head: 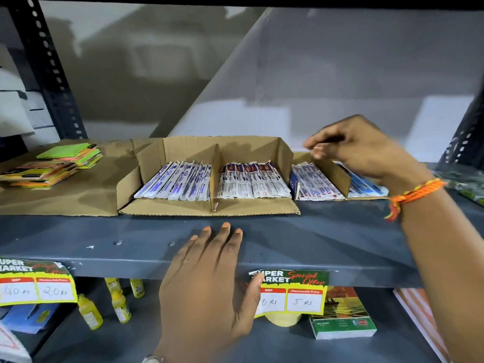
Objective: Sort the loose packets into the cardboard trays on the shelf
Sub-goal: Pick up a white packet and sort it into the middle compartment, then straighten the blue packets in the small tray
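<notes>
A cardboard tray (pixel 284 153) with a middle divider stands on the grey shelf (pixel 314 239). Its left half holds blue-and-white packets (pixel 175 183), its right half red-and-white packets (pixel 251 182). A second tray (pixel 332 171) to the right holds more packets (pixel 311 184) and blue ones (pixel 364 186) behind its divider. My right hand (pixel 358 150) hovers over this second tray, fingers loosely curled and blurred, nothing visibly in them. My left hand (pixel 209 281) lies flat on the shelf's front edge, fingers spread.
Stacks of green and orange notepads (pixel 52 166) lie on flat cardboard at the left. Price labels (pixel 293 292) hang from the shelf edge. Below are yellow bottles (pixel 117 302), a tape roll and books (pixel 340 315). A slotted steel post (pixel 49 69) stands at the far left.
</notes>
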Tool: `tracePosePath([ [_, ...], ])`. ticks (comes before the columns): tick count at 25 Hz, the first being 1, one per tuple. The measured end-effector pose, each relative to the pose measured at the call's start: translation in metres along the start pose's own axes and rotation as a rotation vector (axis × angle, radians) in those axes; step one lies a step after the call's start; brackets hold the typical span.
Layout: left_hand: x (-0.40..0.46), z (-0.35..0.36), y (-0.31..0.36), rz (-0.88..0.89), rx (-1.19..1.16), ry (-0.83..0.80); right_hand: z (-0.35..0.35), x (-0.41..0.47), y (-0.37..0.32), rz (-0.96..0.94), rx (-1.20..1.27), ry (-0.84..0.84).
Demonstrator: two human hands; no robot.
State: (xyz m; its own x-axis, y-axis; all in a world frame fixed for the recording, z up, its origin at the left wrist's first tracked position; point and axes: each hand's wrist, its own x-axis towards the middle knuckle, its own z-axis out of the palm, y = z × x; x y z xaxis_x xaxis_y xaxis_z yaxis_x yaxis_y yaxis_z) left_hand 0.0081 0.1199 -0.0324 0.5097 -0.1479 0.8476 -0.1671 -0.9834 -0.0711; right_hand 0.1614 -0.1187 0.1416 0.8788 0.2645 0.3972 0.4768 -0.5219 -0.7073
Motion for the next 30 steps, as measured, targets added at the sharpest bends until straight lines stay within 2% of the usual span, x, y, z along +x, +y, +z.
tracePosePath([
  [2, 0.004, 0.000, 0.008, 0.070, -0.006, -0.023, -0.029, -0.006, 0.019, 0.077, 0.017, 0.072],
  [6, 0.013, 0.005, 0.037, 0.189, -0.004, -0.066, -0.058, -0.012, 0.048, 0.233, -0.317, 0.176],
  [8, 0.015, 0.009, 0.047, 0.187, -0.001, -0.068, -0.061, -0.017, 0.054, 0.259, -0.469, 0.157],
  [13, 0.013, 0.014, 0.052, 0.182, -0.004, -0.002, -0.053, -0.011, 0.063, 0.346, -0.628, 0.026],
  [22, 0.014, 0.021, 0.052, 0.195, -0.025, 0.048, -0.031, -0.005, 0.068, 0.366, -0.696, -0.026],
  [30, 0.013, 0.021, 0.053, 0.190, -0.031, 0.064, -0.025, -0.007, 0.074, 0.428, -0.692, 0.052],
])
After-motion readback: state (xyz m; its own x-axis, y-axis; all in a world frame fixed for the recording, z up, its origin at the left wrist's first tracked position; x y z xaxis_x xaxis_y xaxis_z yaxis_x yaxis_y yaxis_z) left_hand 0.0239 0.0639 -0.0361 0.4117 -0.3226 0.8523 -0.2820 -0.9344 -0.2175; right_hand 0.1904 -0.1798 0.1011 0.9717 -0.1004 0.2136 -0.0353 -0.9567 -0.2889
